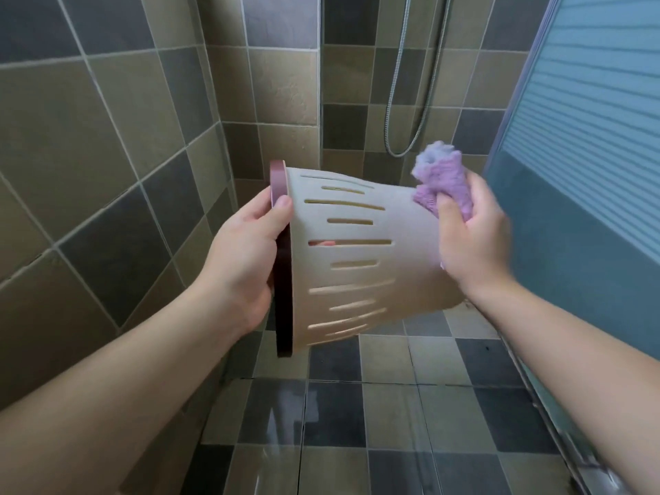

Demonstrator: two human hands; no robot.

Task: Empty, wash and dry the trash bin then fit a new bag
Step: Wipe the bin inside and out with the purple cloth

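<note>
A beige slotted trash bin (403,223) with a mauve rim is held on its side in mid-air, its opening facing left and its base to the right. My left hand (243,259) grips the rim, thumb on the outside and fingers inside. At the bin's base end, my right hand (471,237) holds a crumpled purple cloth (443,184) and presses it against the bin's wall. The bin's inside and its base are hidden.
Tiled shower walls stand close on the left and behind. A metal shower hose (400,112) hangs in a loop on the back wall. A frosted glass door (585,137) lies on the right. The tiled floor (357,423) below is wet.
</note>
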